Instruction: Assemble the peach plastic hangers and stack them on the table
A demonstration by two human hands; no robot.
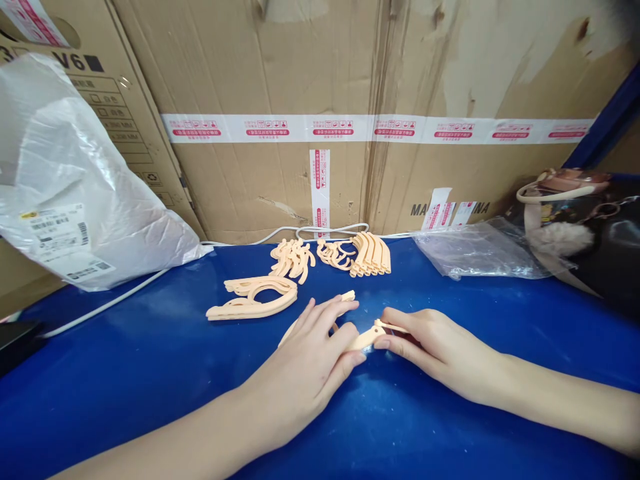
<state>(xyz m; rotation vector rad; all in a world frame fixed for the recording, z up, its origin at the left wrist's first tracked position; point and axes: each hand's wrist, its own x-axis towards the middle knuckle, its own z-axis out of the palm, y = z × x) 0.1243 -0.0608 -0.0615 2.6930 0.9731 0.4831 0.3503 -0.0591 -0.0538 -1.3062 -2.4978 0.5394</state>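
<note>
My left hand (310, 360) lies over a peach plastic hanger part (361, 340) on the blue table (150, 373), fingers pressed down on it and thumb against its lower edge. My right hand (430, 347) pinches the right end of the same part, where a thin peach piece (393, 326) sticks out between its fingertips. Both hands meet at the middle of the table. Much of the part is hidden under my left fingers.
Behind the hands lie a stack of assembled peach hangers (253, 300), a heap of hooks (293, 259) and a row of arms (371, 255). A white plastic bag (65, 180) sits left, a clear bag (475, 250) and dark handbag (580, 220) right, cardboard boxes (320, 100) behind.
</note>
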